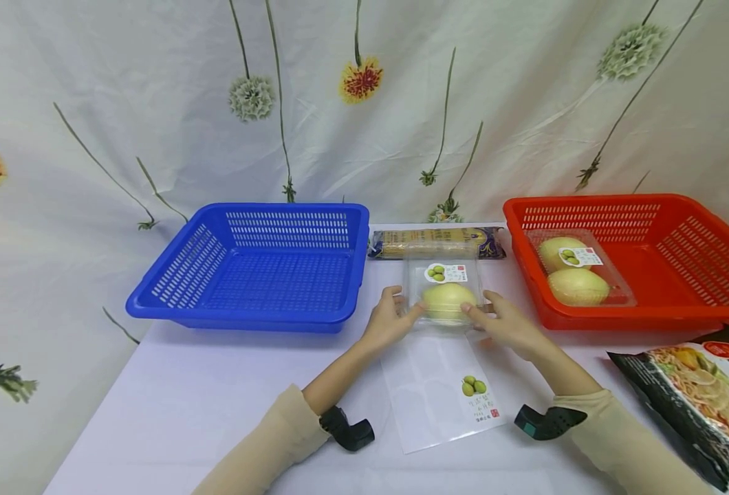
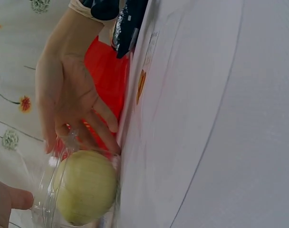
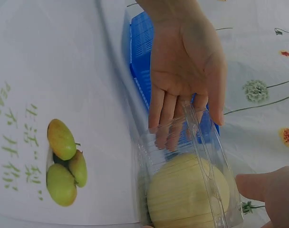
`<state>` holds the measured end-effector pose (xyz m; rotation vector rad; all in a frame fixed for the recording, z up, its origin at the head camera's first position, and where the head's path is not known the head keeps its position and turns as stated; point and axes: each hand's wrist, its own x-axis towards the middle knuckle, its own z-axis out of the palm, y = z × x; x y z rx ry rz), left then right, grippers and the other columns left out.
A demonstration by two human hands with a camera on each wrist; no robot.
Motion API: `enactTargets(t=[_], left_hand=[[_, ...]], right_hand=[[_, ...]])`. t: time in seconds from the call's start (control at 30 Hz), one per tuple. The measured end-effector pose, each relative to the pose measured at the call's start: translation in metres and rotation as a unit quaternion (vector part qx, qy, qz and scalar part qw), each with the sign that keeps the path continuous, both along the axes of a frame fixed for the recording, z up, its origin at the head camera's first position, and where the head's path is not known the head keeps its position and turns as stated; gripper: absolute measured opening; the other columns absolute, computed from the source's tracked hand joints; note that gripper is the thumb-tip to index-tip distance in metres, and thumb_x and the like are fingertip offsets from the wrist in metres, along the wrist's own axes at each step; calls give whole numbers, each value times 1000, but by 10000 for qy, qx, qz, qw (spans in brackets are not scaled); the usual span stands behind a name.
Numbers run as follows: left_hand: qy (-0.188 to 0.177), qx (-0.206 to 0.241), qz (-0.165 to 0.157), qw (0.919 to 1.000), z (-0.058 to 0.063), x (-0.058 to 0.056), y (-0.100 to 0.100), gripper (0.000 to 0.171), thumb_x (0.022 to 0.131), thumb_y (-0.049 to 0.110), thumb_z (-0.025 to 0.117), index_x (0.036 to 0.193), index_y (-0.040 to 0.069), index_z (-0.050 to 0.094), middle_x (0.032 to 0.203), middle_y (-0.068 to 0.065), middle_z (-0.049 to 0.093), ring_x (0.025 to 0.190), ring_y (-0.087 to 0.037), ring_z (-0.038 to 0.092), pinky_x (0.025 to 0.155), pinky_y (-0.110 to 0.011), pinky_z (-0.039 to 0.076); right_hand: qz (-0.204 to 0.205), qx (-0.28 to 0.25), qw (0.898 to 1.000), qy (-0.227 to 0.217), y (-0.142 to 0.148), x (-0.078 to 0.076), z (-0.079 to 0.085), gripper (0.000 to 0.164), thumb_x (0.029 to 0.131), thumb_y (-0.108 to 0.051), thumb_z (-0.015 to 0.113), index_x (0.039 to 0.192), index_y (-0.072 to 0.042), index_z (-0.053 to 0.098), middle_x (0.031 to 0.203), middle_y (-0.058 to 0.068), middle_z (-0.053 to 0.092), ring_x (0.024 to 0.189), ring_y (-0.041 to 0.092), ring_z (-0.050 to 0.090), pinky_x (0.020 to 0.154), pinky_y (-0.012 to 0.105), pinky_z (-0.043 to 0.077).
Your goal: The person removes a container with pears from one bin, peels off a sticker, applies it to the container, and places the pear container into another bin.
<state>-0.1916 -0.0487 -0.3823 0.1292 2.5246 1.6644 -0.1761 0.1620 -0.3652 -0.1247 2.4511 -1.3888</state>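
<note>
Both hands grip a clear plastic fruit box [image 1: 446, 275] from its two sides. One large pale yellow-green fruit [image 1: 448, 300] shows through the near half, and a label printed with green pears is on the lid. My left hand [image 1: 393, 322] is at the left side, its thumb on the lid edge. On the opposite side is my right hand [image 1: 508, 324], its thumb over the near right corner. In the right wrist view the left hand's fingers [image 3: 166, 114] reach along the box wall. A flat pear-printed bag [image 1: 429, 392] lies just in front.
A blue basket [image 1: 278, 282] stands at left. The red basket [image 1: 674, 247] at right contains another fruit box [image 1: 612, 275] with two fruits. Behind my hands lies a long gold-and-blue packet [image 1: 401, 244]. A black noodle bag [image 1: 699, 399] sits at the right front.
</note>
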Motion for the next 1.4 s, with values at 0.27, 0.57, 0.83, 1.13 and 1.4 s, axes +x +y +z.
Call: enactTargets(t=[0.27,0.57,0.83,1.13,1.4], left_hand=[[-87,142,-407,9990,6,6,0,70,92,26,56,142,-7,20,142,-31,35,126,-45,40,103,-51,36],[388,-80,-519,9979,16,14,0,74,93,24,54,145,-10,14,146,-30,27,128,-44,38,106,-48,32],[1029,359,-552,9925,28,17,2,74,94,22,53,146,-10,12,148,-28,25,128,-43,38,102,-45,39],[1722,589,-551,9818,44,14,8,69,94,16,55,146,-7,16,147,-26,28,127,-40,41,95,-41,45],[1907,799,-687,9760,63,6,22,61,95,14,55,146,-2,26,148,-22,31,126,-40,43,96,-40,45]], right_hand=[[-176,-1014,9943,-291,0,0,-1,81,98,-25,50,143,15,-3,145,40,12,120,48,43,78,39,55],[-27,-440,9990,58,1,4,14,83,96,-32,51,144,14,1,147,37,14,130,52,28,98,55,39],[-6,-683,9960,585,6,4,33,83,95,-27,55,150,-3,-3,148,34,18,130,50,30,82,47,52],[197,-404,9935,1042,14,0,58,76,95,-26,55,150,-2,8,148,31,22,128,49,35,76,42,55],[36,-272,9924,1200,31,-7,79,73,96,-32,53,151,-7,12,146,26,31,122,42,45,86,42,51]])
